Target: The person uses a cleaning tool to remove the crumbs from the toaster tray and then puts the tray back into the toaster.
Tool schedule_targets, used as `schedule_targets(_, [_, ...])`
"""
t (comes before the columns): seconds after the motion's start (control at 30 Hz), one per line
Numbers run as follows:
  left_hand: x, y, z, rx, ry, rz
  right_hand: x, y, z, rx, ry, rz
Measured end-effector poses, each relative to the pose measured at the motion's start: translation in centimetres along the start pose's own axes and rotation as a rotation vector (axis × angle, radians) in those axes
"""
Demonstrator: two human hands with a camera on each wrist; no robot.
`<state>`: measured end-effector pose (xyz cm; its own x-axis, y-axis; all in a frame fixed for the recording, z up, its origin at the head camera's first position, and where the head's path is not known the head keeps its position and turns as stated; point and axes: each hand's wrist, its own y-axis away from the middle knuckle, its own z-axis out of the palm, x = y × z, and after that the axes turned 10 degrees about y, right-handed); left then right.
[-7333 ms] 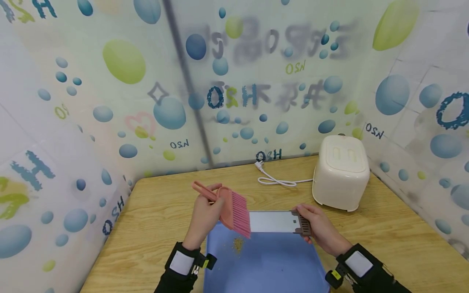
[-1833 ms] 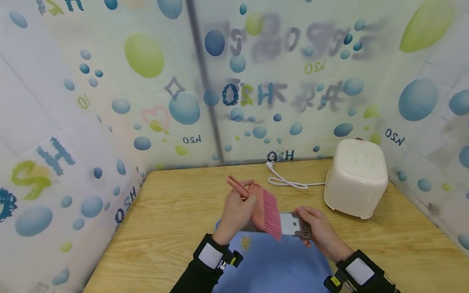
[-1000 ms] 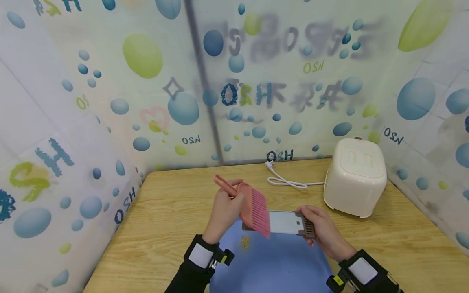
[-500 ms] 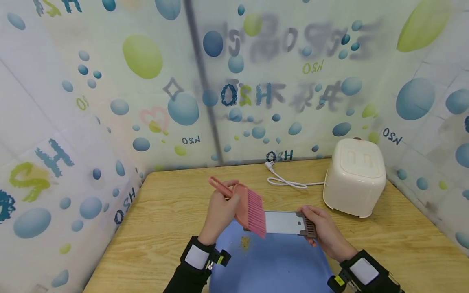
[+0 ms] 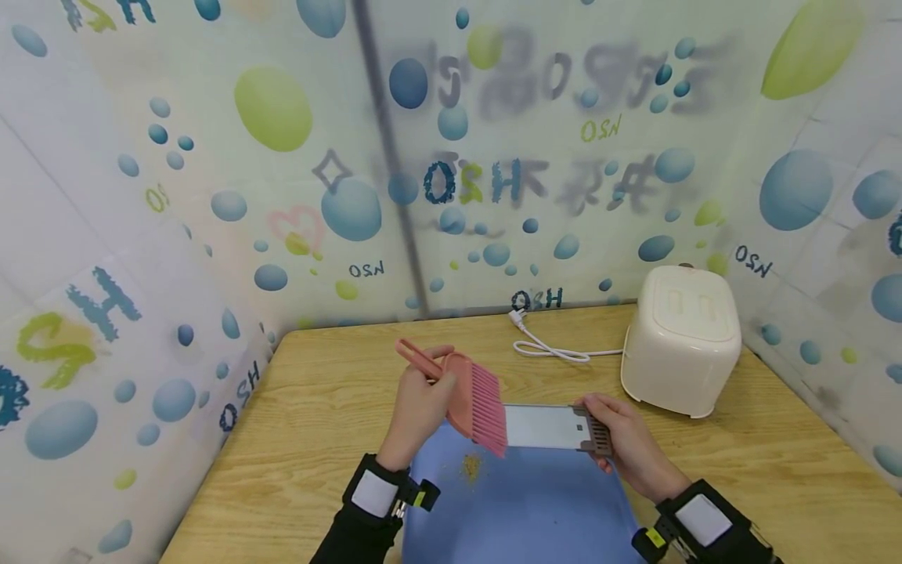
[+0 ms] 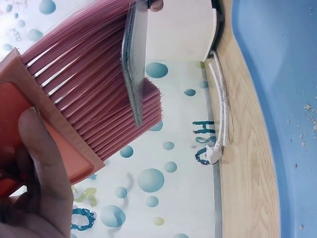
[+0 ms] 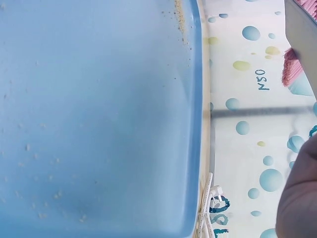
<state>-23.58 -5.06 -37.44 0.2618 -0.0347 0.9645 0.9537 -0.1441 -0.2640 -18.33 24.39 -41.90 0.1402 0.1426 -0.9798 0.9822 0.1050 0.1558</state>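
Observation:
A pink brush [image 5: 468, 403] is gripped by my left hand [image 5: 419, 407], thumb on its flat body. Its bristles [image 6: 94, 84] press against the metal crumb tray [image 5: 543, 427], whose edge cuts into them in the left wrist view. The crumb tray is a thin plate with a slotted brown end; my right hand [image 5: 627, 442] pinches that end. Both tools are held above the blue tray [image 5: 528, 509]. A small heap of crumbs [image 5: 470, 468] lies on the blue tray below the brush. Bristles hide the crumb tray's left end in the head view.
A cream toaster [image 5: 680, 341] stands at the back right of the wooden table [image 5: 303, 439]. Its white cord [image 5: 564, 355] lies coiled behind the hands, ending in a plug [image 5: 517, 317]. Loose crumbs [image 7: 54, 193] are scattered over the blue tray. Patterned curtains [image 5: 352, 157] surround the table.
Over the last two seconds the left hand has drawn the brush leftward along the crumb tray, uncovering more of its plate. The right hand has shifted only slightly right.

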Motion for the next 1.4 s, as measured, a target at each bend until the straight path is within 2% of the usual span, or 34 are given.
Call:
schedule_targets(0.17, [0.0,0.0,-0.3,0.003,0.011,-0.014,0.1,0.0,-0.1,-0.004,-0.004,-0.006])
schedule_targets(0.47, [0.0,0.1,-0.9,0.018,-0.018,0.013,0.4,0.0,-0.2,0.003,-0.010,-0.016])
schedule_targets(1.03, [0.2,0.4,-2.0,0.058,-0.030,0.013,0.5,0.1,-0.4,0.023,-0.005,-0.007])
schedule_targets(1.4, [0.1,0.6,-2.4,0.057,-0.023,0.002,0.5,0.2,-0.4,0.029,0.002,-0.003])
